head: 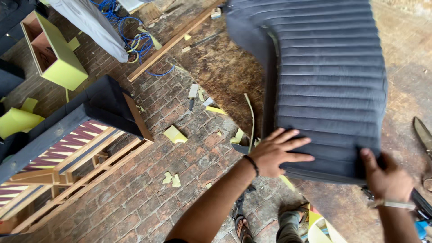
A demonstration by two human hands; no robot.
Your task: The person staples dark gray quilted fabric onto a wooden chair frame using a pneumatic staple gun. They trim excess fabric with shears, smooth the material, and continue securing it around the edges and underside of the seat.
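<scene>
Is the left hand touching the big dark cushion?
Touching. The head view shows the left hand lying flat with spread fingers on the ribbed dark cushion; the right hand grips its near edge.

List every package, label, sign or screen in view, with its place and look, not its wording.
Open box: top left on the brick floor, rectangular, yellow-green outside, brown inside with a faint dark marking on its inner wall.
No other label, and no signs or screens, show.
</scene>
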